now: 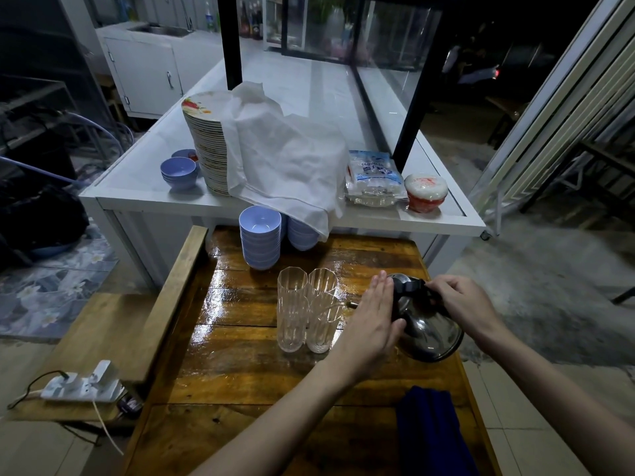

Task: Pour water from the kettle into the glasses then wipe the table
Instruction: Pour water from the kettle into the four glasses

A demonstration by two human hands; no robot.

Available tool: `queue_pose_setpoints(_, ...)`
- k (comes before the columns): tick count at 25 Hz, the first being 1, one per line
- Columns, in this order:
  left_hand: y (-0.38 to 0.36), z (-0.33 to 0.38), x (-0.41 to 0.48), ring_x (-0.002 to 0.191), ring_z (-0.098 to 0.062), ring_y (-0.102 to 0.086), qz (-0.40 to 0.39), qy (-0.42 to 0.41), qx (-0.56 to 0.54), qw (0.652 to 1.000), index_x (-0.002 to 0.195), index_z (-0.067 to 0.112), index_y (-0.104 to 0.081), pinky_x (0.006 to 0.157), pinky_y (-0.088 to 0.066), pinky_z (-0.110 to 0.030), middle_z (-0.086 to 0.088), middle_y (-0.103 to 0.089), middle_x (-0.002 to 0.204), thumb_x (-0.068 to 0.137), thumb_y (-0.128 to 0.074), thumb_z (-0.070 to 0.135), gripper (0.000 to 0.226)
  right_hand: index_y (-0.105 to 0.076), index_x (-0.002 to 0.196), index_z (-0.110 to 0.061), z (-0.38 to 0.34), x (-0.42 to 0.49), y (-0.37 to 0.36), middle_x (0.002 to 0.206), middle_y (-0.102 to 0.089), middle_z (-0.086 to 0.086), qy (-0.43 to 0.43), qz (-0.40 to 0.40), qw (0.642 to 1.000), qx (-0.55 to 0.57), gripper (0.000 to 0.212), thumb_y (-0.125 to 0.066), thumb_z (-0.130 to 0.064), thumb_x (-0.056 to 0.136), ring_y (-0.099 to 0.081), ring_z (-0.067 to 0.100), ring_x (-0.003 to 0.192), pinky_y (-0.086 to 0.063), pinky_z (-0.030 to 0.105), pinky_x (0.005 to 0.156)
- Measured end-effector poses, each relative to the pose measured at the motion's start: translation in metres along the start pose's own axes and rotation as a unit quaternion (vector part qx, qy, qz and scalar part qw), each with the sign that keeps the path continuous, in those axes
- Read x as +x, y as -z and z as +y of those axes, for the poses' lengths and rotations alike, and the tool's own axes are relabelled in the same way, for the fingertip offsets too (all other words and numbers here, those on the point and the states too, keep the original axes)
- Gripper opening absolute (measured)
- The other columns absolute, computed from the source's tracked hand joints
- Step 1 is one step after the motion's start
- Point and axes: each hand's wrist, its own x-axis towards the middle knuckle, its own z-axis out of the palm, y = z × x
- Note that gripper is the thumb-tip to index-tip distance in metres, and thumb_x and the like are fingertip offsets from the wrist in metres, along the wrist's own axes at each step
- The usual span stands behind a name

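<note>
kettle (427, 329) is half hidden behind both hands, tipped over the wooden table (240, 372) with its spout at the four glasses (307, 309). right hand (462, 305) grips the handle, left hand (372, 322) lies flat and spread against its side.

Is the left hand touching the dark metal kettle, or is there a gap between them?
Touching. In the head view the left hand lies flat against the side of the tilted dark metal kettle, its thumb overlapping the body with no gap visible.
</note>
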Motion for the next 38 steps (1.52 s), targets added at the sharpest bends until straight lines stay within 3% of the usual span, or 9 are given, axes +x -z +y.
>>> queue_pose_setpoints(8,0.0,0.001,0.0,0.148,-0.01,0.018,0.009,0.002,-0.005,1.0,0.154,0.011,0.008,0.122,0.007,-0.027,-0.003,0.016,0.162,0.104,-0.028,0.035,0.066,-0.064,0.059,-0.014,-0.009,-0.002,0.004,0.065,-0.063,0.01,-0.001,-0.002,1.0,-0.005,0.04,-0.054,-0.024,0.096,-0.056,0.023,0.065,-0.042,0.036,0.062)
queue_pose_setpoints(12,0.0,0.004,0.001,0.148,-0.01,0.018,0.016,0.001,-0.002,1.0,0.154,0.01,0.008,0.12,0.01,-0.023,-0.004,0.016,0.162,0.104,-0.029,0.035,0.066,-0.06,0.055,-0.017,-0.015,-0.003,0.007,0.058,-0.058,0.004,0.008,0.003,1.0,-0.007,0.041,-0.054,-0.02,0.096,-0.051,0.016,0.057,-0.037,0.029,0.054)
queue_pose_setpoints(18,0.001,0.006,0.0,0.148,-0.009,0.019,0.026,-0.002,-0.015,1.0,0.154,0.012,0.009,0.119,0.011,-0.022,-0.002,0.016,0.162,0.104,-0.029,0.036,0.067,-0.061,0.055,-0.013,-0.026,-0.003,0.012,0.058,-0.059,0.005,0.024,0.014,0.998,-0.047,0.04,-0.055,-0.018,0.094,-0.052,0.017,0.057,-0.036,0.028,0.05)
queue_pose_setpoints(23,0.0,0.005,0.001,0.149,-0.008,0.017,0.035,0.002,-0.025,0.999,0.154,0.013,0.009,0.122,0.005,-0.027,-0.002,0.015,0.162,0.104,-0.029,0.037,0.067,-0.061,0.055,-0.011,-0.03,0.0,0.012,0.054,-0.057,0.005,0.03,0.019,0.998,-0.06,0.039,-0.055,-0.017,0.094,-0.05,0.014,0.051,-0.036,0.011,0.043)
queue_pose_setpoints(33,0.004,0.003,0.002,0.149,-0.009,0.016,0.033,0.002,-0.03,0.999,0.154,0.012,0.008,0.121,0.007,-0.024,-0.003,0.014,0.162,0.104,-0.031,0.034,0.067,-0.066,0.06,-0.006,-0.034,0.007,0.011,0.057,-0.059,0.006,0.044,0.024,0.995,-0.091,0.037,-0.055,-0.018,0.094,-0.05,0.015,0.054,-0.038,0.009,0.048)
queue_pose_setpoints(38,0.004,0.003,0.003,0.148,-0.009,0.017,0.026,0.004,-0.028,0.999,0.154,0.013,0.009,0.12,0.008,-0.023,-0.002,0.015,0.162,0.104,-0.03,0.036,0.067,-0.056,0.049,-0.017,-0.032,0.008,0.013,0.051,-0.053,-0.001,0.051,0.027,0.994,-0.094,0.043,-0.056,-0.017,0.092,-0.047,0.012,0.05,-0.038,0.011,0.048)
